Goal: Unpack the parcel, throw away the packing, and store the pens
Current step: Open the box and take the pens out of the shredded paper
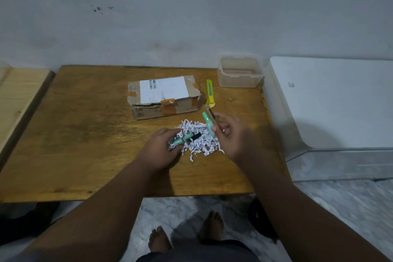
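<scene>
The white label (163, 89) on your cardboard parcel (164, 97) shows a barcode; its print is too small to read. Your left hand (161, 148) grips a green pen (186, 138) in the shredded paper (202, 142). Your right hand (228, 132) pinches several pens (209, 122) above it. A yellow knife (210, 93) and clear tub (240, 72) lie beyond.

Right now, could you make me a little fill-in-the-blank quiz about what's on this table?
1. The shredded paper lies on the ____ table.
2. The yellow cutter lies between the cardboard box and the clear ____.
3. The right hand holds ____ pens.

Answers: wooden; container; green
</scene>
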